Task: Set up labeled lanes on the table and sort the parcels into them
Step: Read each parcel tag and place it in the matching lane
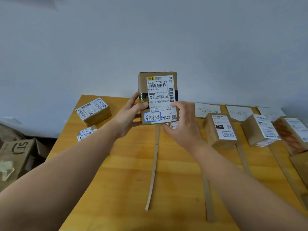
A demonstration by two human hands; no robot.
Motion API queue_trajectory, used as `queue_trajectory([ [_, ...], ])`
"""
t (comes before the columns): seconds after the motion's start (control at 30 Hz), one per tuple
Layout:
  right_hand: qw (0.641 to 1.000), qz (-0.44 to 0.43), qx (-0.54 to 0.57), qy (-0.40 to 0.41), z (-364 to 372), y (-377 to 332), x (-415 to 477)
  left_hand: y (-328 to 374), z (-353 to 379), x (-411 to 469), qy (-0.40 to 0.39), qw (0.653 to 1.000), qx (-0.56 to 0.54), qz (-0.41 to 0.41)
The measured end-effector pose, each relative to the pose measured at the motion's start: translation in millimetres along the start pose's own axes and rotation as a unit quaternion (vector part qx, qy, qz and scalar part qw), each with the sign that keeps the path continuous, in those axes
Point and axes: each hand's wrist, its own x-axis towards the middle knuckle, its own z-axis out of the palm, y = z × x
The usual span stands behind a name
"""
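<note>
While both hands (155, 119) clamp its sides, the small brown cardboard parcel (158, 97) looks light, stiff; gripping those side faces suits it.

A plain, pale grey-blue wall (216, 39) filled the upper half of the view, softly and evenly lit. Against it stood a table (126, 180) with a yellow, wood-grained top. Left of the table and lower down sat a brown cardboard box (18, 155) printed "SF".
</note>
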Motion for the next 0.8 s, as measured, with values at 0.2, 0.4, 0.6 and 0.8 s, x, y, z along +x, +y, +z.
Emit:
queue_trajectory([
  [0.2, 1.000, -0.006, 0.017, -0.007, -12.6, 2.5, -11.3, -3.9, 12.3, -12.2, 0.009, 1.000, 0.006, 0.010],
  [0.4, 1.000, -0.001, 0.027, -0.014, -22.1, 6.3, -19.6, -5.9, 25.2, -19.7, 0.014, 1.000, 0.008, 0.013],
  [0.6, 0.999, 0.003, 0.023, -0.022, -35.2, 9.6, -26.9, -10.0, 38.4, -27.4, 0.024, 1.000, 0.010, 0.018],
  [0.8, 0.999, 0.025, 0.005, -0.046, -47.1, 15.3, -39.6, -19.7, 52.5, -35.7, 0.036, 0.999, 0.019, 0.020],
])
